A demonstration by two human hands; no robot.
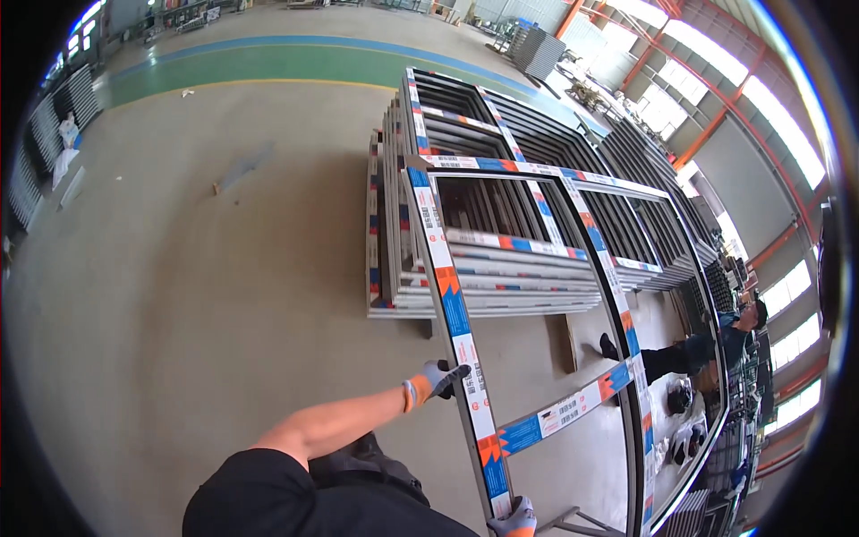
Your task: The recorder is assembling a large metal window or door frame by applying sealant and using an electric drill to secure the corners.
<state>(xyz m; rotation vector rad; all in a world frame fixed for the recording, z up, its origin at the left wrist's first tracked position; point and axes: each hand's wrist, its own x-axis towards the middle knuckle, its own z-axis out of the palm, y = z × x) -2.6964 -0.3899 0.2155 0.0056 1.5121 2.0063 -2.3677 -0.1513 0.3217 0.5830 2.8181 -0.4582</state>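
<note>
A large metal window frame (pixel 463 345), its bars covered in white, blue and orange protective film, slants up in front of me. My left hand (pixel 438 380), in a grey glove with an orange cuff, grips its left side bar, the thumb over the taped face. Near the lower end of that same bar my right hand (pixel 513 519), gloved alike, is closed on it; the picture's lower edge cuts this hand off. A crossbar (pixel 568 410) joins the side bar to the middle bar. The frame's far end overlaps a stack of similar frames (pixel 510 277); I cannot tell whether they touch.
Beyond the held frame, on the right, a person in dark clothes (pixel 735 345) is partly covered by its bars. A wooden block (pixel 564 345) lies by the stack. A metal stand (pixel 582 521) is below the frame. A green floor lane (pixel 268 64) crosses behind.
</note>
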